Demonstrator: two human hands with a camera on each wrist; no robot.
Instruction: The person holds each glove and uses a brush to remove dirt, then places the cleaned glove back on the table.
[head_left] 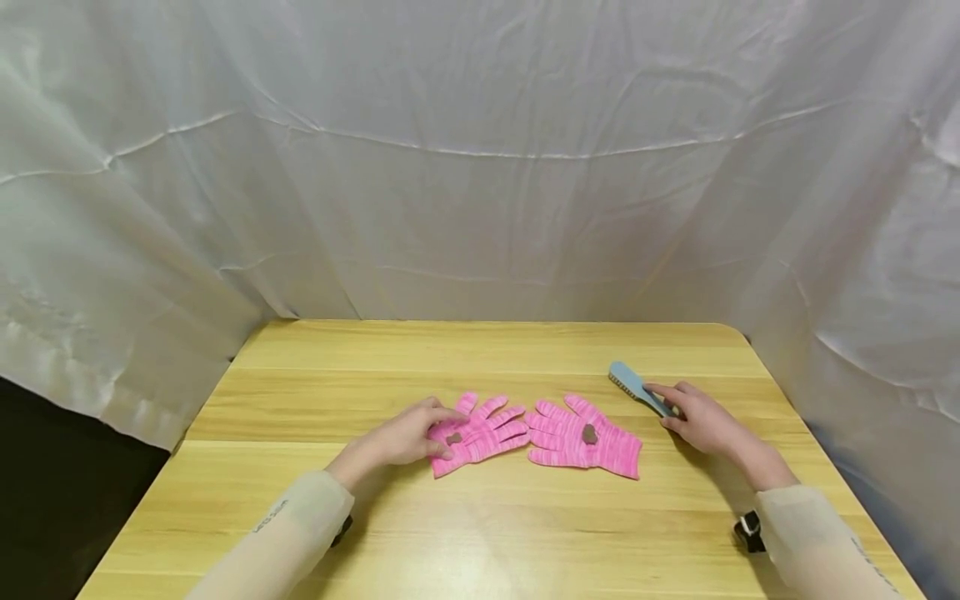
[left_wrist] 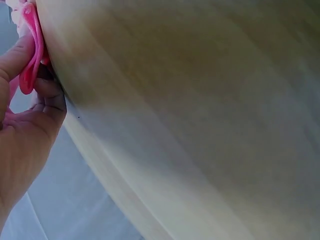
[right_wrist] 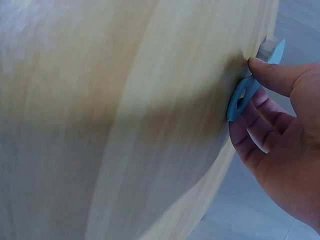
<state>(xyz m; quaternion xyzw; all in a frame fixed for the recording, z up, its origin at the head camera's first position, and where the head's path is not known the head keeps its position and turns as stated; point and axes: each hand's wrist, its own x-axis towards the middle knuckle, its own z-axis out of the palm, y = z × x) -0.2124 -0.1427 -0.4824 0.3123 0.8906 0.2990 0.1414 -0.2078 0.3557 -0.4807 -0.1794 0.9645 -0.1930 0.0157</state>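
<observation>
Two pink knitted gloves lie flat on the table, fingers pointing toward each other; each carries a brown smudge. My left hand (head_left: 405, 435) pinches the left glove (head_left: 480, 435) near its cuff, and the left wrist view shows the folded pink edge (left_wrist: 31, 55) between thumb and fingers. The right glove (head_left: 615, 448) lies untouched, its brown smudge (head_left: 589, 434) on the palm area. To its right, my right hand (head_left: 702, 421) holds a light blue brush (head_left: 627, 379) by the handle, bristles facing down toward the table. In the right wrist view, thumb and fingers grip the looped handle (right_wrist: 233, 106).
The wooden table (head_left: 480, 533) has rounded far corners. Behind it and along the sides hangs a pale grey curtain (head_left: 480, 208). A black band (head_left: 750, 532) is strapped on the right wrist below the sleeve. A dark area (head_left: 60, 475) shows at the far left.
</observation>
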